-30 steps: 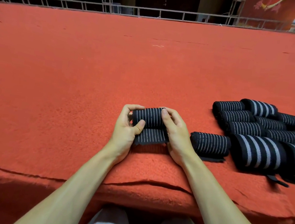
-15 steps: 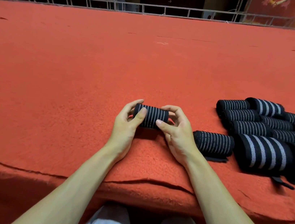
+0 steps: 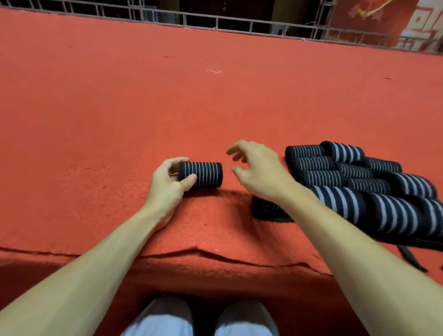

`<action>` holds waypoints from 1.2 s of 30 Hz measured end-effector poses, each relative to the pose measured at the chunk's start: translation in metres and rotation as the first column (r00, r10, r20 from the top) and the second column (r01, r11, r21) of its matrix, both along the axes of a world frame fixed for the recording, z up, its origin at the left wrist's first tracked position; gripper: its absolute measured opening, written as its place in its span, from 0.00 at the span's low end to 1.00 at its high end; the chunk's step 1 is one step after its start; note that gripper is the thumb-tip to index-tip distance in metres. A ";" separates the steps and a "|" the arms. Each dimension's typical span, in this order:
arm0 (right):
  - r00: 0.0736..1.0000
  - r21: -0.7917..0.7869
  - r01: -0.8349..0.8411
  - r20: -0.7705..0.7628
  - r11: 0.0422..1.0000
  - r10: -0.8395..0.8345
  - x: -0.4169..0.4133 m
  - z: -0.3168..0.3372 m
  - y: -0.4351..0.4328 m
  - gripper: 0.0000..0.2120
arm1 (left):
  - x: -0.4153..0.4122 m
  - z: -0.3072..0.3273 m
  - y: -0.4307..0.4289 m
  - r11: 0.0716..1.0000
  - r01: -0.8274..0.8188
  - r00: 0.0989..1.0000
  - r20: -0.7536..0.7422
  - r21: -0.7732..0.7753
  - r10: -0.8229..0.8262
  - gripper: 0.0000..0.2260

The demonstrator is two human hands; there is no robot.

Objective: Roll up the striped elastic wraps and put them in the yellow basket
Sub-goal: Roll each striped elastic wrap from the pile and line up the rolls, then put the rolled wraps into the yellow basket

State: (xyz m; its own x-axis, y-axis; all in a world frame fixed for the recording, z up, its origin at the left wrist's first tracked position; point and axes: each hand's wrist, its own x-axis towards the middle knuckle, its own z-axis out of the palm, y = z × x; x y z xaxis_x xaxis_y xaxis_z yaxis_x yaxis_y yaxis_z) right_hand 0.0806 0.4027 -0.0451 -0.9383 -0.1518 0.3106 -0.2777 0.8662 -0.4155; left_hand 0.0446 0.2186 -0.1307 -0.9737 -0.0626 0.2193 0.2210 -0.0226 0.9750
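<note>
A rolled black wrap with thin white stripes (image 3: 204,174) lies on the red carpeted surface (image 3: 108,112). My left hand (image 3: 168,186) grips its left end with thumb and fingers. My right hand (image 3: 257,170) hovers to the right of the roll, fingers spread and loosely bent, holding nothing. A pile of several rolled striped wraps (image 3: 368,188) sits at the right. One more dark roll (image 3: 266,208) lies partly hidden under my right forearm. No yellow basket is in view.
The carpet's front edge (image 3: 202,256) runs just before my knees in white trousers (image 3: 205,333). A metal truss railing (image 3: 234,24) borders the far edge. Loose black strap ends (image 3: 430,254) trail from the pile.
My right hand has let go of the roll and lifted away to the right. The wrap went from partly unrolled to fully rolled, and my left hand alone holds it.
</note>
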 end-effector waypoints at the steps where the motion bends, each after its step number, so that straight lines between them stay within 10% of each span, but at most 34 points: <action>1: 0.998 0.114 0.013 0.067 0.993 -0.020 0.003 0.008 0.013 0.17 | 0.000 0.001 -0.001 0.999 0.016 1.000 0.011 -0.036 -0.016 0.17; 7: 0.876 0.623 -0.095 0.423 0.776 -0.232 0.018 0.011 0.066 0.24 | 0.003 0.004 0.000 0.987 0.036 0.999 0.031 -0.158 -0.031 0.19; 18: 0.927 0.622 0.062 0.254 0.781 -0.277 0.036 -0.003 0.058 0.22 | 0.003 0.001 0.002 0.964 0.029 1.000 0.018 -0.264 -0.025 0.19; 25: 0.965 0.037 0.189 0.180 0.981 -0.192 0.074 0.039 0.053 0.26 | 0.018 0.024 0.015 0.997 -0.030 0.988 0.147 -0.073 0.041 0.16; 36: 0.967 -0.441 0.255 0.109 0.861 -0.231 0.160 0.128 0.153 0.21 | 0.094 0.124 0.112 0.922 0.128 0.965 0.170 0.365 -0.201 0.11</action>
State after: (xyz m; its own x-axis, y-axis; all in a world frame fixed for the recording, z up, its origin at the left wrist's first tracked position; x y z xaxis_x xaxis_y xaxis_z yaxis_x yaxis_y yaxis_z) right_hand 0.2405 0.5554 0.0824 -0.9435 0.2266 0.2418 -0.0513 0.6211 -0.7820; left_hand 0.1383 0.3305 -0.0068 -0.9978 0.0655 0.0119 -0.0144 -0.3877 0.9217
